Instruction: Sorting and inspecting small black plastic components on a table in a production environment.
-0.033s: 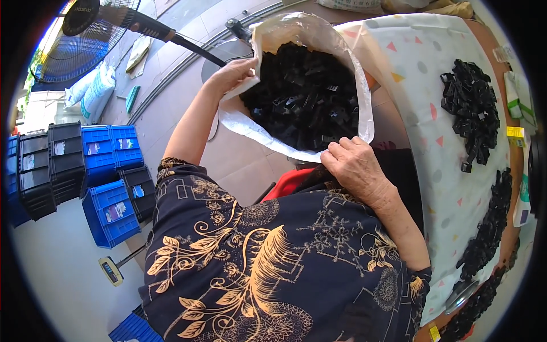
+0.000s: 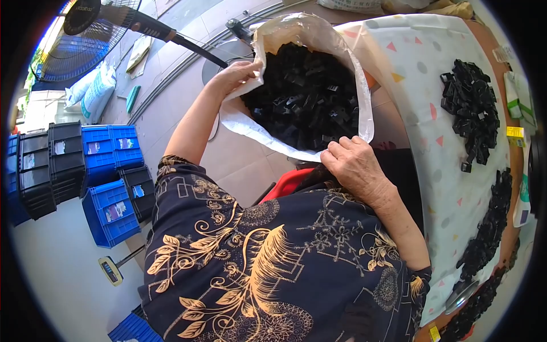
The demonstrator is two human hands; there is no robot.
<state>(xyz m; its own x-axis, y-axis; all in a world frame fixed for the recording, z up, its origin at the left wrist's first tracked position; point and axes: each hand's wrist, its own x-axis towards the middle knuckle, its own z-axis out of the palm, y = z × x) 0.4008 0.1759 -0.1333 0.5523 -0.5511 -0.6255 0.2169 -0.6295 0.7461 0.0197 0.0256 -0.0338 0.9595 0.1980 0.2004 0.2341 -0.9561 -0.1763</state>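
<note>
Holding sack point(image 2: 244, 125) – left hand point(image 2: 235, 76), right hand point(image 2: 354, 168) | fan point(image 2: 155, 27) beyond – table point(image 2: 419, 85) beside

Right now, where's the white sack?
In the head view, the white sack is at upper centre, its rim held by the left hand and right hand, left of the tablecloth.

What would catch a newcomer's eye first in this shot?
First, the open white bag of small black pieces at top centre, its rim in the left grip and right grip. Next, the dark shirt with gold leaves filling the lower middle. Then blue crates and black crates at left, and black heaps on the patterned tablecloth at right.
</note>
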